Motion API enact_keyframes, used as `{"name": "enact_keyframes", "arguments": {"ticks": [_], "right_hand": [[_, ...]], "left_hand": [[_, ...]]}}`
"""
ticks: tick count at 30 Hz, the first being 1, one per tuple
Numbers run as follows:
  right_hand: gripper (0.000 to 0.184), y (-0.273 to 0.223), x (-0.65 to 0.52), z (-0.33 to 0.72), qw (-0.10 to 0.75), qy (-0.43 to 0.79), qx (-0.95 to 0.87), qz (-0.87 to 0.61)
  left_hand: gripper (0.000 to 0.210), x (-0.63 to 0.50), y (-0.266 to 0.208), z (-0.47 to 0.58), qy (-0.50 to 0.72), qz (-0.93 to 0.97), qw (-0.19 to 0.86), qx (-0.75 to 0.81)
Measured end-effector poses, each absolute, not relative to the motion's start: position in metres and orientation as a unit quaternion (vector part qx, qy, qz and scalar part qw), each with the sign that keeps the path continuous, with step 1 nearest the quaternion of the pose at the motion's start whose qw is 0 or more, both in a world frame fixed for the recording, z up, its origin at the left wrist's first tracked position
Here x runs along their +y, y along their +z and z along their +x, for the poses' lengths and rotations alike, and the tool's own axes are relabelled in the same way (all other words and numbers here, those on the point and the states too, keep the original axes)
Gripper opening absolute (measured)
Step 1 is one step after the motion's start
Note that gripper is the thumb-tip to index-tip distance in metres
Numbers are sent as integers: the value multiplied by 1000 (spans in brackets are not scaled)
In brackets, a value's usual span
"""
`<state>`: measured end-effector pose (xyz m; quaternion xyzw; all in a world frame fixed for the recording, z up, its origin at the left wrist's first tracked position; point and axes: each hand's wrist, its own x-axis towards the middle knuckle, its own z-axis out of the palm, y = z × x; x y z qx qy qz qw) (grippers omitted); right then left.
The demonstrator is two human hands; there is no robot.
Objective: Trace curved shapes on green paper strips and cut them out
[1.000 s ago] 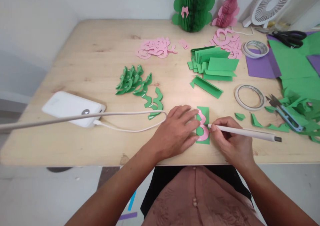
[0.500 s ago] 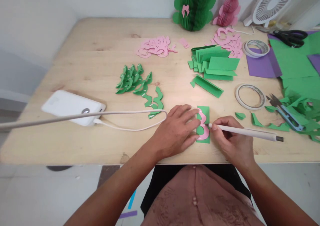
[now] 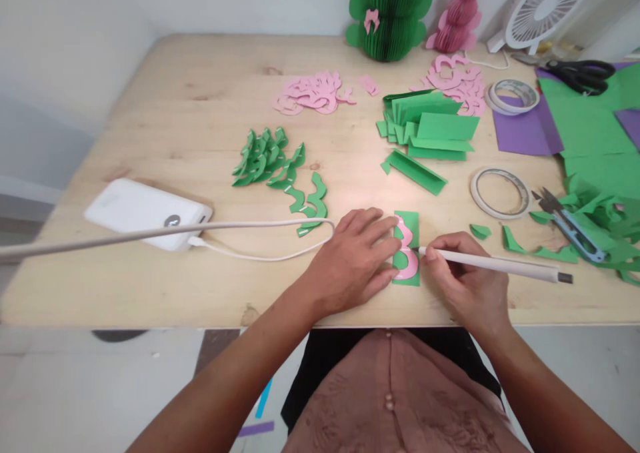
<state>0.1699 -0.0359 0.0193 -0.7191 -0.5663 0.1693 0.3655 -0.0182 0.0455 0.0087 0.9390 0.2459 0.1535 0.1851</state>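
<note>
A pink curved paper cutout [image 3: 411,265] lies on a small green paper rectangle [image 3: 412,221] near the table's front edge. My left hand [image 3: 354,256] rests flat with spread fingers, its fingertips pressing on the left side of the cutout and the green paper. Between the fingers and thumb of my right hand [image 3: 465,276] is a white pen [image 3: 500,264], its tip at the right edge of the cutout, about midway up. Left of my left hand lie green scalloped paper cutouts [image 3: 316,203].
A white power bank [image 3: 145,211] with a cable lies left. Folded green papers [image 3: 433,129], pink cutouts [image 3: 313,94] and a tape roll [image 3: 501,193] lie beyond my hands. Small snips [image 3: 573,226], green scraps and black scissors [image 3: 580,74] are at right. A white fan [image 3: 545,6] stands behind.
The rear end of the pen has swung slightly to the right, while its tip stays by the cutout's notch. My left hand has hardly moved.
</note>
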Motion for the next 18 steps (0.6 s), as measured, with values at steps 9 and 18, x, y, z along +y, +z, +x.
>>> {"name": "enact_keyframes", "arguments": {"ticks": [9, 18], "right_hand": [[8, 20, -40, 173, 415, 210, -579, -670], [23, 25, -49, 172, 334, 96, -738, -579]], "left_hand": [[31, 45, 8, -18, 155, 940, 182, 245], [29, 45, 7, -18, 164, 938, 181, 244]]}}
